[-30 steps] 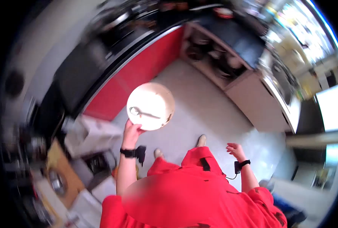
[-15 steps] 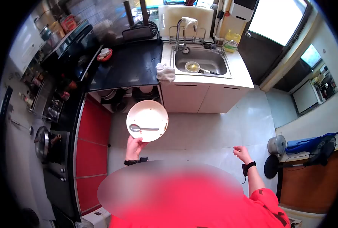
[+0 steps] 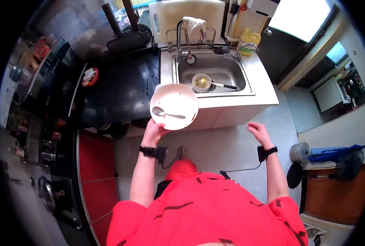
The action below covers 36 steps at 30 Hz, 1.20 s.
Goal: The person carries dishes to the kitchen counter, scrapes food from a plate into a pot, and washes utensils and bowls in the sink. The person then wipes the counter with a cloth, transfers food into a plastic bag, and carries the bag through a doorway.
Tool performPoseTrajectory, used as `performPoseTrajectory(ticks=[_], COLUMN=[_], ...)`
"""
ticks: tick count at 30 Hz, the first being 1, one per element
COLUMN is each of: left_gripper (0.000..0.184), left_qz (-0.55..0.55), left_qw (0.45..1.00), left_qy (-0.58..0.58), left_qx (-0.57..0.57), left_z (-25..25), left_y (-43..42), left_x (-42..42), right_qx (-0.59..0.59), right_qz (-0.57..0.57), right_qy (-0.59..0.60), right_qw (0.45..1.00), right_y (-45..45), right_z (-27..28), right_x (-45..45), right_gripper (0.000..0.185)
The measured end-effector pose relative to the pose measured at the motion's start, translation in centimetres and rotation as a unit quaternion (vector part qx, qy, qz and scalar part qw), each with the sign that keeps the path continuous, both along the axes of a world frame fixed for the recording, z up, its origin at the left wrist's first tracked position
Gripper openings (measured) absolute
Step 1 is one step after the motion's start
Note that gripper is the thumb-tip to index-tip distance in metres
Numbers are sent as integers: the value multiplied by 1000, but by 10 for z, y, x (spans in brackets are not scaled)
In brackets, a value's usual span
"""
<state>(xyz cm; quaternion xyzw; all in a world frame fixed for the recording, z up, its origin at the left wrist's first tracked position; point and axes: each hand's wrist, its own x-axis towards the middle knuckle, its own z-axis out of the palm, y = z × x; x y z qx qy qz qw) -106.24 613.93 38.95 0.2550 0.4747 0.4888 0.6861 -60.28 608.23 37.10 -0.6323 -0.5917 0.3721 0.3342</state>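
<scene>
In the head view, my left hand (image 3: 154,133) grips the near rim of a round white plate (image 3: 177,97), thumb on top. A metal spoon (image 3: 172,115) and small food scraps lie on the plate, which overlaps the counter's front edge in view. Off to the right, my right hand (image 3: 259,133) hangs above the floor with loosely bent fingers and nothing visible in it. Ahead is the steel sink (image 3: 227,69), holding a small bowl (image 3: 201,83) with something yellowish inside and a dark-handled utensil (image 3: 224,85).
A faucet (image 3: 180,43) rises behind the sink, and a yellow jug (image 3: 248,41) stands at its back right. A red basket (image 3: 90,77) sits on the black countertop (image 3: 121,84). On the right are a metal pot (image 3: 299,153) and a fan (image 3: 350,164).
I have moved closer to the sink and counter. The plate, still in my left hand, has come forward to the counter edge. My right hand has risen a little in view.
</scene>
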Motion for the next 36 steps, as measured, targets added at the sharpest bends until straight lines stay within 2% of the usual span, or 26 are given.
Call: performPoseTrajectory(ticks=[2,3,5,8,12,14,18,19,22,25,26,28,29,31,33,36], left_gripper=[51,52,51,50,53,55,54,53,53,53,52,52,51,51,52,52], left_qz=[-48,-38,-33,-32,-9,17,57,71,128,144,157,170,174,184,176,179], left_qw=[999,999,999,999,999,998,994,992,986,982,980,978,977,973,975,975], left_qy=[5,-2,-7,-8,16,32,35,41,33,34,36,33,37,43,31,43], left_qx=[21,4,-7,-14,-44,-60,-92,-97,-103,-114,-120,-113,-120,-130,-130,-122], left_z=[-1,2,4,-16,-18,-18,-34,-35,-31,-38,-38,-37,-37,-36,-37,-36], left_y=[66,92,121,169,204,216,230,233,240,246,250,257,257,256,262,272], left_x=[-4,2,9,7,17,28,49,55,84,100,106,117,121,129,134,142], right_qx=[7,2,4,22,3,-5,-33,-34,-138,-159,-161,-279,-296,-350,-432,-436], right_qz=[-14,-15,-7,3,1,10,122,132,206,237,243,216,193,197,171,157], right_qy=[-16,-30,-70,-87,-92,-155,-225,-213,-242,-249,-247,-80,-4,18,46,73], right_qw=[1000,999,997,996,996,988,966,968,938,925,924,932,935,916,884,883], right_y=[64,89,135,209,292,332,416,434,474,491,497,506,505,504,509,513], right_z=[7,7,4,-6,-24,-42,-105,-129,-156,-200,-205,-210,-210,-237,-229,-228], right_x=[-16,-21,-28,-40,-40,-37,-25,-25,-30,-39,-42,-48,-49,-54,-58,-57], right_gripper=[29,29,28,28,29,29,30,30,33,36,36,33,28,27,22,20])
